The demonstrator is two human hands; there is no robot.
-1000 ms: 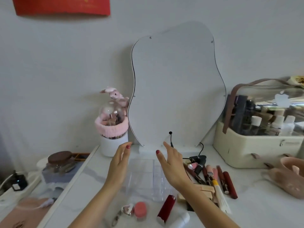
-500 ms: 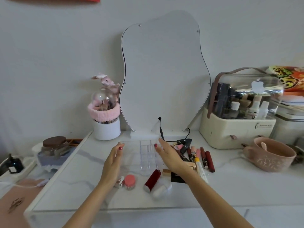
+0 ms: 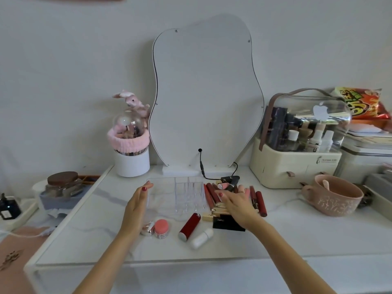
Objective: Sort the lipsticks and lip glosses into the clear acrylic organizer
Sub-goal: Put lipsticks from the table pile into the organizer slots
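At the far left of the frame a brown-lidded jar (image 3: 62,183) sits off the edge of the white marble surface (image 3: 297,230); further in, at the back, a white brush holder (image 3: 132,161) wrapped in a pink headband stands just beside the wavy mirror (image 3: 206,92). Left of centre the left hand (image 3: 135,205) rests against the left edge of the clear acrylic organizer (image 3: 187,195), its fingers (image 3: 146,187) loosely apart and clamped on nothing; every compartment I can make out looks empty, so by my reckoning the sorting has not begun. In front of it, toward the lower middle, lie a small pink jar (image 3: 161,228), a red lipstick tube (image 3: 189,227) and a white tube (image 3: 201,238), all flat on the surface and apart from the organizer. Just right of the organizer the right hand (image 3: 238,203) hovers palm-down over the pile of lipsticks and lip glosses (image 3: 214,194), fingers spread and, as far as I can see, gripping none; the pile lies touching or just beside the organizer's right wall; a black compact (image 3: 228,223) sits under the wrist. Further right stand a cream cosmetics case (image 3: 297,164) and a pink mug (image 3: 335,197); the whole pile is left to sort.
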